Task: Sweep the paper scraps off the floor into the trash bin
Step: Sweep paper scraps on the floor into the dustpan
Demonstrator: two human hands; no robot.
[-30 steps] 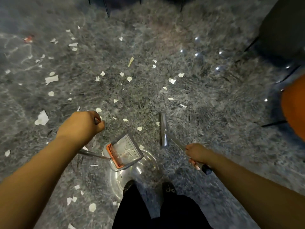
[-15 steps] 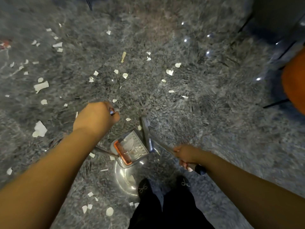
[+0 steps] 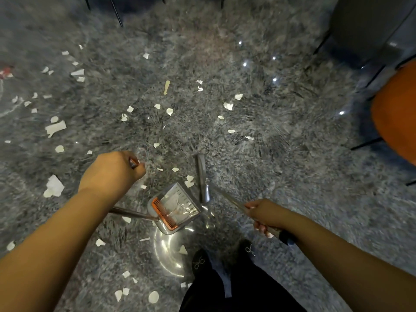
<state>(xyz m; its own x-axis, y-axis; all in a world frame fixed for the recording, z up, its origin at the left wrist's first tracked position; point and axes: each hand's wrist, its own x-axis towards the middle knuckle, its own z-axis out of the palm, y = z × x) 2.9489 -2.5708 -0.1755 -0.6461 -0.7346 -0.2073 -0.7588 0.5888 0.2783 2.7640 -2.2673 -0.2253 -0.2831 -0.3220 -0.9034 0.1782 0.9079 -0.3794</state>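
White paper scraps lie scattered over the grey marbled floor, thickest at the left and centre. My left hand grips the top of the dustpan's long handle. The grey dustpan with its orange comb edge stands on the floor below, with a few scraps inside it. My right hand grips the broom handle. The narrow grey broom head rests on the floor just right of the pan's mouth, with two scraps beside it.
My two black shoes stand just behind the dustpan. An orange seat is at the right edge, a dark object with thin legs at the top right, and thin black chair legs at the top.
The broom head has drawn back from the dustpan's mouth to a spot further out and to the right. The dustpan holds its place in my left hand's grip.
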